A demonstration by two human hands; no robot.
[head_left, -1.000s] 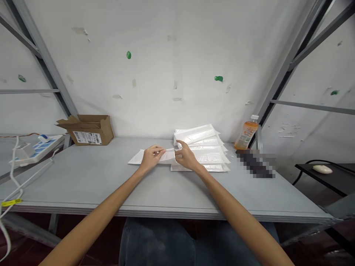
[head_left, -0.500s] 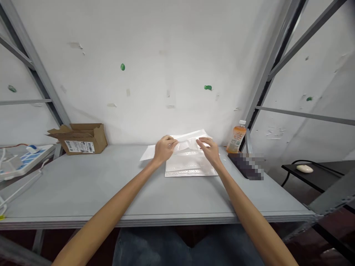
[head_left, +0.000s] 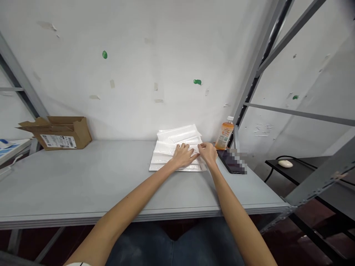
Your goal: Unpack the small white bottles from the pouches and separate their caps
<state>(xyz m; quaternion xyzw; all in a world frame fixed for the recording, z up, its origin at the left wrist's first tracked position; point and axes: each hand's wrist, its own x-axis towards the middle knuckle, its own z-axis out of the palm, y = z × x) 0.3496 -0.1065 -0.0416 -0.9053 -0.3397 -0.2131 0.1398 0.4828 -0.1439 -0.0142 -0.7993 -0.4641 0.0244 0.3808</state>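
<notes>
Wall [head_left: 133,48]: is filling the upper frame.
Table [head_left: 83,181]: is stretching across the middle, grey.
Box [head_left: 59,135]: is standing open at middle left.
Mailers [head_left: 166,147]: are lying in an overlapping white pile, centre frame.
Left hand [head_left: 183,155]: is resting on the mailers, fingers spreading, clenching nothing.
Right hand [head_left: 208,152]: is bunching its fingertips at their right edge; whether it is pinching one, I cannot tell.
Bottle [head_left: 224,135]: is standing right of centre.
Phone [head_left: 227,160]: is lying below it, partly blurred.
Mouse [head_left: 285,163]: is sitting at middle right.

Scuffed white wall [head_left: 133,118], gray table [head_left: 83,181], reddish floor [head_left: 294,244].
</notes>
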